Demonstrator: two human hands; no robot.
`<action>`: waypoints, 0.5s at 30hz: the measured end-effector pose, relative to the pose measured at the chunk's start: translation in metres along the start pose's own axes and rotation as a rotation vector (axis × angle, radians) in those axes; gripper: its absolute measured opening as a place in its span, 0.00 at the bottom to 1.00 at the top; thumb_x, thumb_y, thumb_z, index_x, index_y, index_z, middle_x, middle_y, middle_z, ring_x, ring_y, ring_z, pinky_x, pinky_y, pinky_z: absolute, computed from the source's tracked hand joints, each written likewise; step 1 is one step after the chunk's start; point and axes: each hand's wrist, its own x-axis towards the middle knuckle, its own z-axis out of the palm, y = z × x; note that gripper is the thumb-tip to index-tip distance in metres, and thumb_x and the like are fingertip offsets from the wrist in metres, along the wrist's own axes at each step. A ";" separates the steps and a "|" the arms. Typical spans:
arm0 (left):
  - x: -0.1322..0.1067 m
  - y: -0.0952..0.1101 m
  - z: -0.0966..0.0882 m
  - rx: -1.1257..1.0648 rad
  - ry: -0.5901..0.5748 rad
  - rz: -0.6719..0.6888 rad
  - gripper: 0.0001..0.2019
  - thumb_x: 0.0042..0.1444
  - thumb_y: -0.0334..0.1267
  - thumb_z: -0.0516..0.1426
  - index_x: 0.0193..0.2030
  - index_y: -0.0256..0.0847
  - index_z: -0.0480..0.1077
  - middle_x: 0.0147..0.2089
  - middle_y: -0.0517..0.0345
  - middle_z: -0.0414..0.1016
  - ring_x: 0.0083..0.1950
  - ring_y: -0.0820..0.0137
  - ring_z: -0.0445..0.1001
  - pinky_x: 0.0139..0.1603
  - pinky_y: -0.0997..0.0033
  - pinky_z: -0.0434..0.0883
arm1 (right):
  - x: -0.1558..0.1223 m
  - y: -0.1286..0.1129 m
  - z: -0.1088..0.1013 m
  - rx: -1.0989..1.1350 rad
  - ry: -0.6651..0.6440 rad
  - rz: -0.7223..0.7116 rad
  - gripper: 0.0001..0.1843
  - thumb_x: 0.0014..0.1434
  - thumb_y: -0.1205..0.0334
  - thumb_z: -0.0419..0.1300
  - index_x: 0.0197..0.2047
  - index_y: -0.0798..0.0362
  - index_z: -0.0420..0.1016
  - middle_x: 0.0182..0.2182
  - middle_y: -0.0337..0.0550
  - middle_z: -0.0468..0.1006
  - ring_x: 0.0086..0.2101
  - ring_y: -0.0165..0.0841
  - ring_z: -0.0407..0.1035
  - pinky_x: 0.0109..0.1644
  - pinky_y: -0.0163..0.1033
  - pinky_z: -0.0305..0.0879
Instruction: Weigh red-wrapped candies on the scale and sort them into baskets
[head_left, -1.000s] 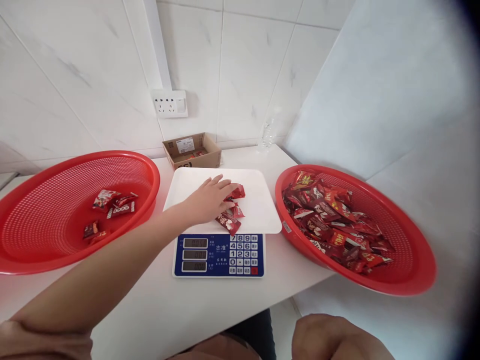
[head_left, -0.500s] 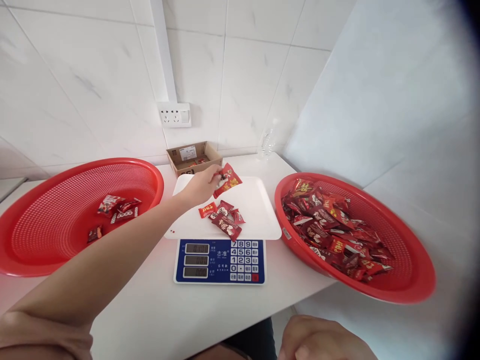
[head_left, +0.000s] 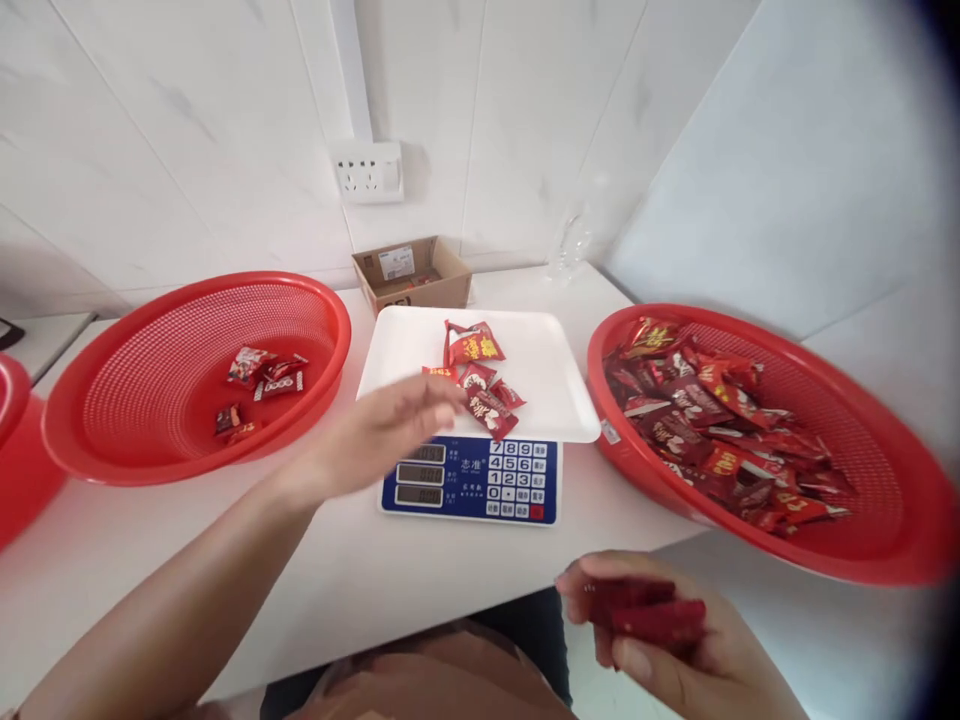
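My left hand (head_left: 379,435) hovers over the front left of the white scale pan (head_left: 547,365), fingers stretched out and holding nothing. Just beyond its fingertips lie several small red snack packets (head_left: 491,410). A larger red packet with yellow lettering (head_left: 476,345) rests behind them on the pan. Low on the right, my right hand (head_left: 720,650) is cupped around dark red snack packets (head_left: 645,610), apart from the table. How many it holds is hard to tell. The scale's blue panel (head_left: 472,480) shows under the pan, its display partly behind my left hand.
On the right, a red basket (head_left: 892,420) holds a heap of packets. The left red basket (head_left: 142,340) contains several packets. Behind the scale are a cardboard box (head_left: 412,290) and a clear plastic bottle (head_left: 571,245). Another red basket (head_left: 22,470) is cut off at the left edge.
My left hand has let go of the large red packet onto the pan and drawn back toward me. My right hand has turned and come further up, showing the packets in it.
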 end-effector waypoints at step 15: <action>-0.080 -0.031 0.067 -0.380 -0.348 -0.089 0.14 0.65 0.44 0.51 0.45 0.40 0.74 0.45 0.54 0.78 0.45 0.67 0.75 0.46 0.70 0.70 | 0.042 0.004 0.054 -0.613 -0.536 0.031 0.34 0.61 0.52 0.60 0.69 0.42 0.58 0.67 0.43 0.62 0.64 0.44 0.57 0.67 0.54 0.52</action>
